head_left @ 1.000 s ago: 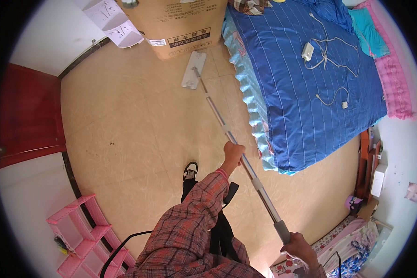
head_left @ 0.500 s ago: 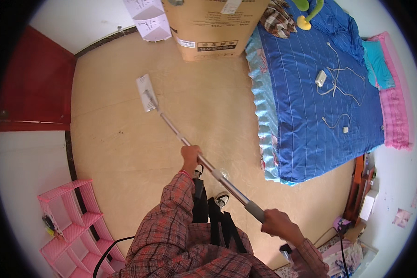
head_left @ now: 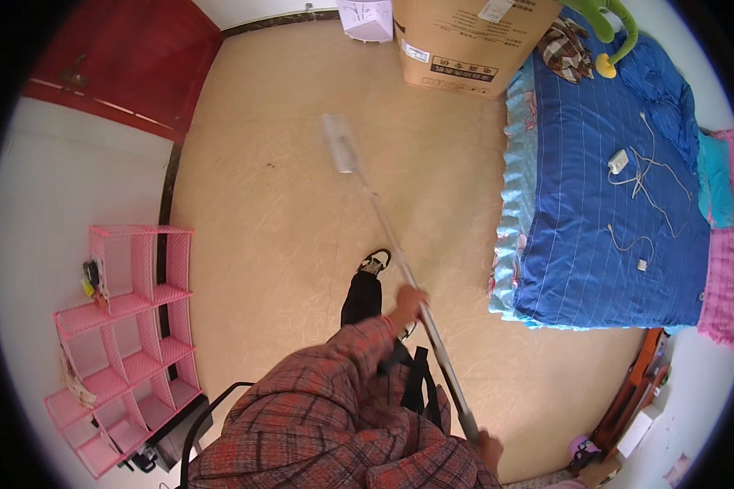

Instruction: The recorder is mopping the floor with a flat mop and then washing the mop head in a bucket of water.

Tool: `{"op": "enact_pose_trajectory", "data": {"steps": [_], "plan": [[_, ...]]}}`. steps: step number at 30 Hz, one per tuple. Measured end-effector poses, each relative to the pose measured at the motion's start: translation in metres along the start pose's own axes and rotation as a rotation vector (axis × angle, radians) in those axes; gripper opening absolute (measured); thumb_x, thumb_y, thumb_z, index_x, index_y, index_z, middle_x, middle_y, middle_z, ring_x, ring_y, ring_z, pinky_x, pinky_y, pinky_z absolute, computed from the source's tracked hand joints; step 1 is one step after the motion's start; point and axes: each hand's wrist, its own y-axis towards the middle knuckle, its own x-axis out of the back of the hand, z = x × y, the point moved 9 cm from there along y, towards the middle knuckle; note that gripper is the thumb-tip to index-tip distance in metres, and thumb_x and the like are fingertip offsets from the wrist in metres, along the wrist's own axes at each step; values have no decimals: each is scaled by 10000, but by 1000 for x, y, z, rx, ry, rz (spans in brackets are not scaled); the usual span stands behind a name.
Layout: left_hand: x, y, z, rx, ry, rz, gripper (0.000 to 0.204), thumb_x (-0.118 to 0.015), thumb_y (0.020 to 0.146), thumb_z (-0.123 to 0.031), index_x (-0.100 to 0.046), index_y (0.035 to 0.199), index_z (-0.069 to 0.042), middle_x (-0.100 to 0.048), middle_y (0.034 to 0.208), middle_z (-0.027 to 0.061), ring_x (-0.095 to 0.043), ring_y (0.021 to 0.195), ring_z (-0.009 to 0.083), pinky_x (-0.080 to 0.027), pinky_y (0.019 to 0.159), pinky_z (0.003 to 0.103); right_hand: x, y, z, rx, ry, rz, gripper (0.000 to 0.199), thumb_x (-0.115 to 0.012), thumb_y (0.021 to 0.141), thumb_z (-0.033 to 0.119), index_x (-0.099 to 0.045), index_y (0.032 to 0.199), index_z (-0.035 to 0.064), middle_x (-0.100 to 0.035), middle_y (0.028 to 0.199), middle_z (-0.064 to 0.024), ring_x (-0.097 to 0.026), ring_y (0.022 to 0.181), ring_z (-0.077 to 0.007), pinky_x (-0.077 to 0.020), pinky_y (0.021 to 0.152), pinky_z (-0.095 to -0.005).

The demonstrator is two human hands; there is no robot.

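A flat mop with a long metal pole (head_left: 441, 350) slants across the floor in front of me. My left hand (head_left: 407, 305) is wrapped round the middle of the pole. Near its grey upper end, my right hand (head_left: 489, 450) grips the handle, partly cut off by my plaid sleeve and body. The white rectangular mop head (head_left: 337, 145) lies on the tan floor (head_left: 277, 244) ahead, slightly blurred. My left foot, in a black-and-white shoe (head_left: 375, 261), stands beside the pole.
A large cardboard box (head_left: 465, 41) and a white-lilac stand (head_left: 365, 19) are at the far wall. Along the right is a bed (head_left: 603, 212) with a blue cover and cables. At left are a red door (head_left: 130, 49) and a pink cubby shelf (head_left: 126, 359).
The view has shifted, and the shelf shows more. The mop pole stands steeper, with both hands lower in the picture and still on it. My left foot has come forward.
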Motion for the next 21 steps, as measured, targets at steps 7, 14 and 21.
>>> {"op": "enact_pose_trajectory", "data": {"steps": [7,14,21], "plan": [[-154,-180,38,507,105,369,179,-606,590,-61,-475,601,61,-516,505,175,-536,366,273,-429,273,376,-125,-57,-132,247,-28,13,316,-637,624,294,-573,791,34,-590,669,-211,-595,714,-358,-468,640,-425],[-128,-172,37,543,191,358,180,-594,562,-86,-500,529,65,-526,485,165,-543,365,239,-429,282,352,-174,-92,-176,511,-74,19,311,-627,638,292,-579,799,30,-594,677,-212,-595,724,-358,-468,644,-418],[-20,-85,-30,416,220,180,219,-590,551,-135,-492,423,14,-518,438,142,-528,343,216,-438,320,337,-151,-20,-109,875,-144,34,308,-616,651,290,-586,806,26,-597,685,-213,-594,733,-359,-469,647,-410]]}}
